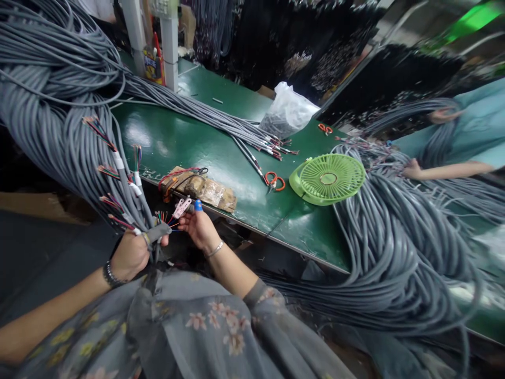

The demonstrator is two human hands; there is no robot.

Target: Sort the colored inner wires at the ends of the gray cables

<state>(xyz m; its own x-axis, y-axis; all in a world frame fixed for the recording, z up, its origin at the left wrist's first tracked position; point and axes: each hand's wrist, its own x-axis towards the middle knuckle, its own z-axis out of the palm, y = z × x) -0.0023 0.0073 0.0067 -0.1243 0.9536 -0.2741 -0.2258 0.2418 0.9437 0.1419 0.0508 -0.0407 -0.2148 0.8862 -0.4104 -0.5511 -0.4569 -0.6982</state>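
My left hand (132,253) is closed around the end of a grey cable (157,231), whose stripped coloured wires (163,217) fan out toward my right hand. My right hand (198,226) is closed on a small pink clip-like tool (182,207) held at the wire ends; a blue cap covers one fingertip. A thick bundle of grey cables (59,105) hangs at my left, several with bared coloured ends and white tape.
The green bench (221,158) carries a wrapped brown block (205,190), orange scissors (274,180), a green fan (329,179), a plastic bag (287,111) and more cables (221,121). A large cable heap (398,252) lies right. Another person's arm (445,170) works there.
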